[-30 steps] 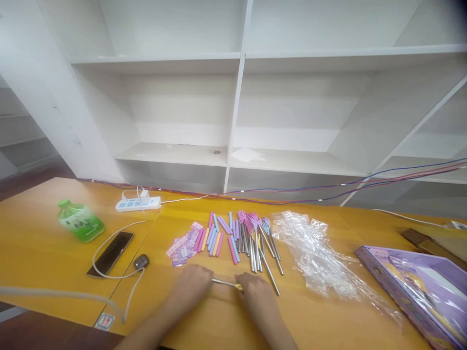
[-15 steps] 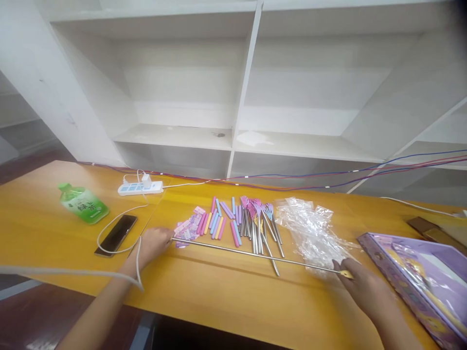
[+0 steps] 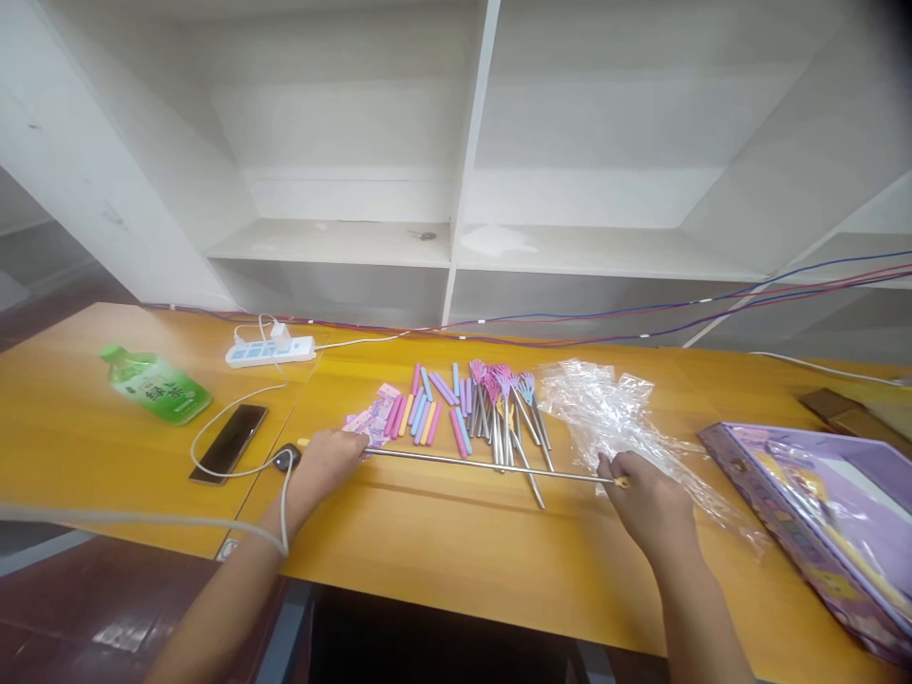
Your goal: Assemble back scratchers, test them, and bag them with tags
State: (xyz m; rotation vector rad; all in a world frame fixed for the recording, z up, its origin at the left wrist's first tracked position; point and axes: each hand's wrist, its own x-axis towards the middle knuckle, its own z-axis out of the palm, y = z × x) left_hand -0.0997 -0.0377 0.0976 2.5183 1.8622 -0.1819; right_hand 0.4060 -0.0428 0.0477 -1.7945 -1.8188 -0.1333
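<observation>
white shelves [image 3: 342, 243] standing behind the counter [image 3: 463, 541]; left hand [image 3: 332, 467] gripping a thin metal rod [image 3: 456, 461], right hand [image 3: 645, 494] pinching its yellow end [image 3: 622, 483]; rod hanging above the counter, beside metal sticks [image 3: 508, 437]; keeping both grips in line is probably best for avoiding bending

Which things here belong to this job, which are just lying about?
Likely job:
held silver metal rod
metal rods with coloured hand-shaped heads
pastel tubes
purple printed cards
clear plastic bags

Likely lying about:
green plastic bottle
black phone
white power strip
</observation>
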